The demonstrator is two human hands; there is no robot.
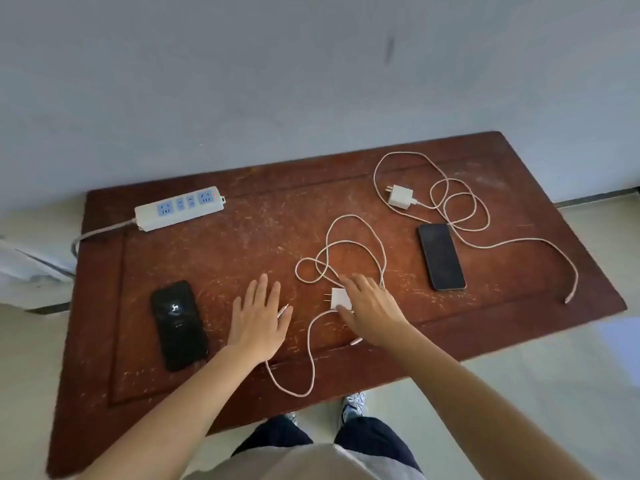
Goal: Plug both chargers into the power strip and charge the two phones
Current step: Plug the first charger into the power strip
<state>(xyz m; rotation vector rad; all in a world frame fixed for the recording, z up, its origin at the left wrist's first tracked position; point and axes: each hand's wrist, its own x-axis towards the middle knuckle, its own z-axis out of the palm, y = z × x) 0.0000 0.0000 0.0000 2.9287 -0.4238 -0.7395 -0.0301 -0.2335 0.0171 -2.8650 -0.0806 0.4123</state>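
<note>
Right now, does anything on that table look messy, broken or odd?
Nothing broken. Both charger cables lie in loose tangled loops, and the wooden table is heavily scratched. The power strip has nothing plugged in.

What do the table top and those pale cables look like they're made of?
The reddish-brown table top looks like varnished wood: worn, pale scratches, framed border. The two pale pinkish charger cables seem braided fabric, matte and limp, though blur leaves this uncertain.

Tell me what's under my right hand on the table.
The right hand lies over a white square charger plug, whose metal prongs and left part show. The plug's right side and where its pale braided cable joins are covered.
</note>
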